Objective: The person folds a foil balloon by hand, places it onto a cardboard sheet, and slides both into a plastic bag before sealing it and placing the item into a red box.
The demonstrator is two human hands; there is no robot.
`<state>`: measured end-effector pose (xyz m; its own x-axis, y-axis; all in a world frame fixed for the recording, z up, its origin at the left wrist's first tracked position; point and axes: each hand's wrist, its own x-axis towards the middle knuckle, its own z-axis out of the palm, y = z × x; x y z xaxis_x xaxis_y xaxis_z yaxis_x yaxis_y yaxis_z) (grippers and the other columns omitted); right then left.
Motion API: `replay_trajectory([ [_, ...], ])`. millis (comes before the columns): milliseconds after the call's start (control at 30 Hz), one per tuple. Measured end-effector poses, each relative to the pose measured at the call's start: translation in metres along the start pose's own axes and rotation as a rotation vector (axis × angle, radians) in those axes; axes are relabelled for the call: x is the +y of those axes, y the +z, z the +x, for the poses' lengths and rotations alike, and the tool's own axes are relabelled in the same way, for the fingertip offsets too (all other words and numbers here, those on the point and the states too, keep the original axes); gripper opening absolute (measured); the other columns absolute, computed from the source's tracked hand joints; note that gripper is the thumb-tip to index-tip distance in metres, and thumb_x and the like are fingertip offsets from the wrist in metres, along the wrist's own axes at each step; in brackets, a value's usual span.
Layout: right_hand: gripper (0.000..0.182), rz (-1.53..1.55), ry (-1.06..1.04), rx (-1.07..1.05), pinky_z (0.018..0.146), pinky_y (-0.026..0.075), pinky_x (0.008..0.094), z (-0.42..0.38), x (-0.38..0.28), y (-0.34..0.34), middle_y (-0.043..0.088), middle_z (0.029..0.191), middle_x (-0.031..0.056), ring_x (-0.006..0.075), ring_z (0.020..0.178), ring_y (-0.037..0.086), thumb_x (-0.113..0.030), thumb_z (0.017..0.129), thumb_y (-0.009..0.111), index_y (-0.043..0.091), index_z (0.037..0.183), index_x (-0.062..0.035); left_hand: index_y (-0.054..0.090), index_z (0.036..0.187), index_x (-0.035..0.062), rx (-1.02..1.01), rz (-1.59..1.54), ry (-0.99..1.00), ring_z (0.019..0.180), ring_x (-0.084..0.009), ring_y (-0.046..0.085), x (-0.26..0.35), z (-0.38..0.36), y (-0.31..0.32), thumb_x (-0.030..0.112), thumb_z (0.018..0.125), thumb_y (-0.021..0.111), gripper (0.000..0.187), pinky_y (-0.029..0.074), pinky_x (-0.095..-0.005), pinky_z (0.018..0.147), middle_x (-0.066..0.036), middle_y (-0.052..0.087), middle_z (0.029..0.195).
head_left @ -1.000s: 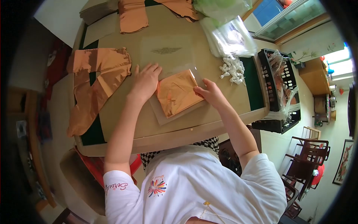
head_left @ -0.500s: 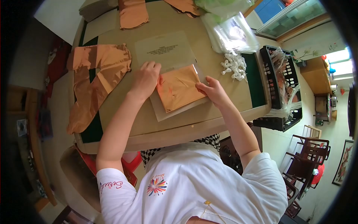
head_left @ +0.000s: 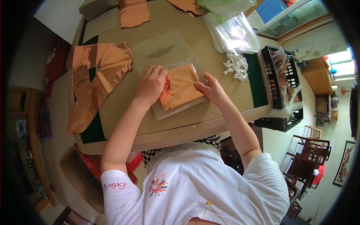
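Note:
A folded rose-gold foil balloon lies on a clear plastic bag with printed text on its upper part. My left hand is closed on the balloon's left edge, where the foil is creased and looks redder. At the opposite edge, my right hand pinches the side of the balloon, thumb on top; whether the bag is also in that pinch is hidden. To the left, a flat unfolded foil balloon, shaped like a numeral, hangs partly past the tabletop's edge.
A stack of clear plastic bags and a heap of small white pieces lie at the right of the table. More foil lies at the back. A black crate stands beyond the right edge.
My left hand has moved slightly right and drawn the balloon's left edge inward, so more creased foil shows there. The bag has turned a little. My right hand stays at the right edge.

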<state>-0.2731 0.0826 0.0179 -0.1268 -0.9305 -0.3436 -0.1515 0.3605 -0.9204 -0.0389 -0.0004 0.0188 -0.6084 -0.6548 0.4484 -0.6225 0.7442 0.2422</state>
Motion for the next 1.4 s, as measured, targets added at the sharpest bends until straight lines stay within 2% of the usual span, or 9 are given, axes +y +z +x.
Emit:
replay_trajectory([
  [333,0.029,-0.014,-0.037,0.071,0.065,0.046,0.0266,0.006,0.008,-0.004,0.063,0.078,0.0066,0.0096,0.074,0.057,-0.021,0.09,0.068,0.053,0.097,0.003,0.059,0.094,0.0041,0.041,-0.063,0.036,0.112,-0.0307,0.055,0.012,-0.002,0.002,0.001,0.081,0.064,0.014,0.047,-0.0413,0.09,-0.01,0.06,0.113],
  [533,0.029,0.218,-0.025,0.074,0.063,0.045,0.0237,0.001,0.007,-0.004,0.063,0.083,0.0051,0.0082,0.074,0.056,-0.02,0.091,0.067,0.052,0.101,0.0025,0.057,0.105,0.0052,0.28,-0.266,-0.256,0.118,-0.034,0.05,0.002,-0.019,0.005,0.012,0.08,0.071,0.029,0.041,-0.0421,0.099,-0.014,0.057,0.116],
  [667,0.03,0.388,-0.06,0.011,0.061,0.045,0.021,0.001,0.004,-0.004,0.062,0.085,0.0032,0.0068,0.074,0.056,-0.017,0.092,0.066,0.049,0.107,0.0027,0.052,0.123,0.0022,0.45,-1.271,-1.025,0.119,-0.0252,0.051,-0.002,-0.018,-0.021,0.02,0.087,0.069,0.044,0.043,-0.0394,0.097,-0.014,0.053,0.127],
  [700,0.03,0.382,-0.05,0.012,0.061,0.045,0.0208,0.0,0.003,-0.002,0.062,0.084,0.0031,0.0069,0.074,0.056,-0.017,0.092,0.066,0.049,0.108,0.0021,0.053,0.121,0.0002,0.316,-1.479,-1.103,0.111,-0.0198,0.057,0.004,-0.016,-0.036,0.016,0.089,0.066,0.038,0.047,-0.0348,0.092,-0.011,0.057,0.123],
  [867,0.026,-0.041,-0.061,0.177,0.061,0.047,0.0217,-0.008,-0.007,0.005,0.064,0.088,0.0061,0.0086,0.075,0.059,-0.017,0.094,0.063,0.05,0.111,-0.0022,0.058,0.113,-0.0007,0.079,-1.569,-1.036,0.095,-0.0154,0.064,-0.011,-0.028,-0.013,0.007,0.09,0.061,0.025,0.051,-0.0308,0.085,-0.007,0.066,0.107],
  [900,0.035,-0.06,-0.254,0.31,0.08,0.052,0.0307,-0.019,-0.013,0.01,0.065,0.104,0.0118,0.0181,0.089,0.065,-0.019,0.093,0.063,0.051,0.123,-0.0072,0.058,0.113,-0.0009,0.09,-1.567,-1.054,0.095,-0.0157,0.064,-0.011,-0.028,-0.013,0.007,0.09,0.061,0.024,0.051,-0.031,0.084,-0.008,0.066,0.108],
  [1033,0.055,-0.991,-1.009,0.147,0.104,0.041,0.0432,-0.048,-0.039,0.012,0.061,0.122,0.0116,0.0294,0.115,0.058,-0.015,0.087,0.063,0.044,0.139,-0.0144,0.058,0.114,-0.0016,0.087,-1.611,-1.098,0.096,-0.0174,0.064,-0.012,-0.025,-0.014,0.006,0.09,0.059,0.025,0.053,-0.0324,0.083,-0.008,0.065,0.109],
  [1200,0.049,-0.797,-0.888,0.002,0.11,0.036,0.0466,-0.038,-0.045,0.021,0.059,0.13,0.0105,0.0297,0.125,0.051,-0.005,0.084,0.057,0.055,0.132,-0.0148,0.054,0.121,-0.0005,0.22,-1.981,-1.107,0.106,-0.022,0.061,-0.002,-0.019,-0.022,0.012,0.091,0.058,0.032,0.05,-0.0389,0.093,-0.008,0.063,0.114],
  [1400,0.032,-0.608,-0.717,0.021,0.08,0.053,0.0403,-0.029,-0.07,0.027,0.066,0.108,0.019,0.0384,0.099,0.063,0.001,0.09,0.053,0.06,0.121,-0.0051,0.045,0.132,0.006,0.216,-1.925,-0.926,0.12,-0.0227,0.052,0.028,-0.02,-0.006,0.016,0.092,0.058,0.044,0.045,-0.0465,0.101,-0.008,0.052,0.13],
])
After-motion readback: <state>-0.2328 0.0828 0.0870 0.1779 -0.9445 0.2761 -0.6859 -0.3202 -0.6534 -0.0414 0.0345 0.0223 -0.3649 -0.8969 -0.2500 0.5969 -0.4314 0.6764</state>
